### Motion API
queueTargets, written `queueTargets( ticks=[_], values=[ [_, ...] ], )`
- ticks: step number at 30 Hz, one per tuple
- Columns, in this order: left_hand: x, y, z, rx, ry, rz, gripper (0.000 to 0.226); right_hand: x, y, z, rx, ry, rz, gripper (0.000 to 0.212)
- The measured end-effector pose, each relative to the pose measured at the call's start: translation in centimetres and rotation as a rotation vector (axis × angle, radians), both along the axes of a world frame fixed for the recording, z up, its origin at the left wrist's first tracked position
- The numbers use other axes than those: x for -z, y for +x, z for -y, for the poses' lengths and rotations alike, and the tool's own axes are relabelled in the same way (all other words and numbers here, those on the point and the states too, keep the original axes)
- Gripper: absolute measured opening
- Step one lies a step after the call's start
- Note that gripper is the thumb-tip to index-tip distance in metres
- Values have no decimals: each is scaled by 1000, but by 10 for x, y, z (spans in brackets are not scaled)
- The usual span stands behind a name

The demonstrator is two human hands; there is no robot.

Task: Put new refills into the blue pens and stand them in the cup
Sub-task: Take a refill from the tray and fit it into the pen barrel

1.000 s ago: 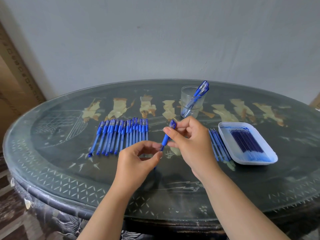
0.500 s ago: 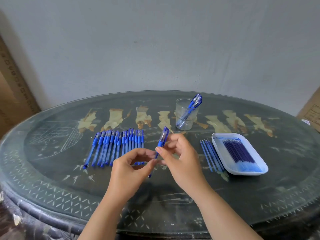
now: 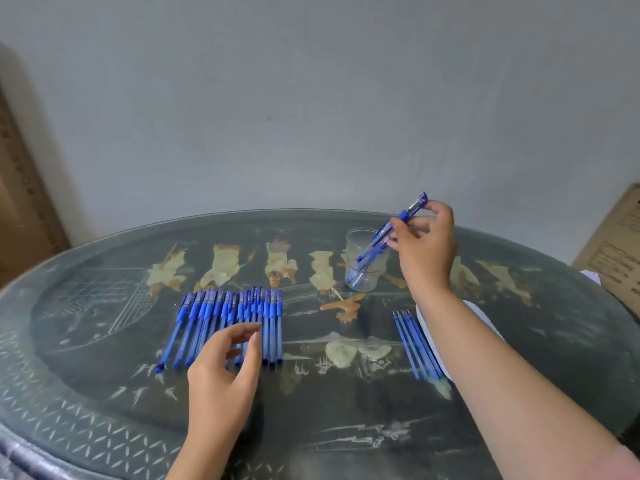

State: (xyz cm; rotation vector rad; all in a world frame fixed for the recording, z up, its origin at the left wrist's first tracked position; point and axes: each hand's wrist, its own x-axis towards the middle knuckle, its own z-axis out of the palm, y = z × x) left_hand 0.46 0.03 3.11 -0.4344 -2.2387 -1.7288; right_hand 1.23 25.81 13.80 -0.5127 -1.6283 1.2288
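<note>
My right hand (image 3: pixel 425 244) pinches a blue pen (image 3: pixel 412 206) and holds it slanted above the clear cup (image 3: pixel 363 271), its lower end at the cup's mouth. Other blue pens lean inside the cup. A row of several blue pens (image 3: pixel 221 323) lies side by side at the left centre of the table. My left hand (image 3: pixel 227 368) hovers over the near ends of that row, fingers loosely curved, holding nothing. Several loose refills (image 3: pixel 414 342) lie to the right of centre, next to the white tray (image 3: pixel 485 323), which my right forearm mostly hides.
The dark oval table (image 3: pixel 104 410) has a glass top with inlaid figures. A cardboard box (image 3: pixel 613 254) stands at the far right edge, another brown board (image 3: pixel 20 202) at the far left. A grey wall is behind the table.
My right hand carried the pen from the table's centre up and right to the cup. My left hand let go of it and dropped onto the pen row. The camera tilted up.
</note>
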Motion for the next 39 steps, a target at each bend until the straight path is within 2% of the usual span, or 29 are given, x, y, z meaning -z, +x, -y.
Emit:
queueTargets(
  ticks=[6, 13, 21, 23, 25, 27, 29, 31, 34, 39],
  values=[
    [2, -7, -3, -8, 16, -15, 20, -1, -27, -22, 105, 125, 48, 52],
    [3, -12, -4, -8, 19, 4, 19, 19, -41, -27, 129, 277, 356, 15],
    [3, -14, -6, -16, 14, 17, 13, 33, -44, -36, 157, 314, 572, 17],
    [3, -13, -6, -15, 12, 20, 13, 32, -41, -33, 152, 284, 548, 23],
    [2, -12, -6, -15, 11, 25, 13, 31, -34, -21, 200, 254, 419, 25],
    [3, -12, -5, -16, 8, 26, 13, 36, -25, -2, 275, 290, 253, 22],
    [3, -12, -5, -17, 9, 27, 13, 48, -18, 28, 227, 338, 232, 15],
    [2, -12, -4, -21, 13, 30, 13, 67, -14, 59, 23, 380, 428, 3],
    [3, -13, -5, -47, 32, 30, 13, 98, -14, 98, -260, 417, 734, 18],
    [5, -14, -4, -66, 43, 22, 13, 111, -23, 126, -190, 384, 895, 26]
  ],
)
